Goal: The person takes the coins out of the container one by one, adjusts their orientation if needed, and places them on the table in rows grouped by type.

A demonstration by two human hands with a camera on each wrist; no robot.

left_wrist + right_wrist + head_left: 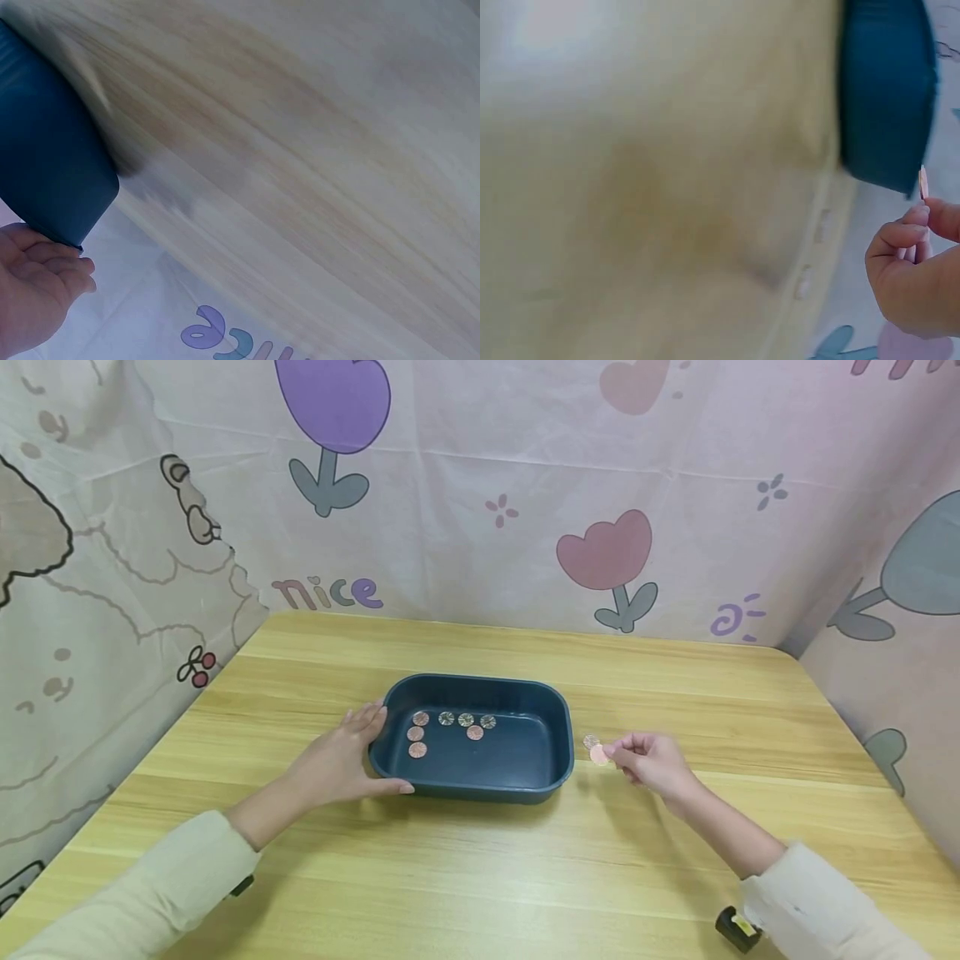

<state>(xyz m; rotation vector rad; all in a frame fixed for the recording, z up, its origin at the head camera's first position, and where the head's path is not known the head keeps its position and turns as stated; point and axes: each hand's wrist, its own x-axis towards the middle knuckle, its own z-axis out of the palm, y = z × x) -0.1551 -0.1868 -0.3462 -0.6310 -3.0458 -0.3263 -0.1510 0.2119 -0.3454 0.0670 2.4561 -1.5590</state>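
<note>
A dark blue rectangular tray (480,792) stands on the table. My left hand (341,760) grips its left end, fingers at the left wall and thumb along the front; the left wrist view also shows that hand (37,289) at the rim. Right of the tray, my right hand (651,764) pinches a copper-coloured coin (598,754) between thumb and fingertips, and the coin (923,182) appears edge-on in the right wrist view. Just behind it lies another coin (591,741) on the table. Inside the tray are several copper-coloured coins (417,749) and three silvery ones (466,719).
The wooden table (480,877) reaches back to a patterned cloth (465,552) with flowers and lettering. More cloth hangs at both sides. A small black device (738,929) sits by the right sleeve. Two small blurred pieces (802,281) lie on the table in the right wrist view.
</note>
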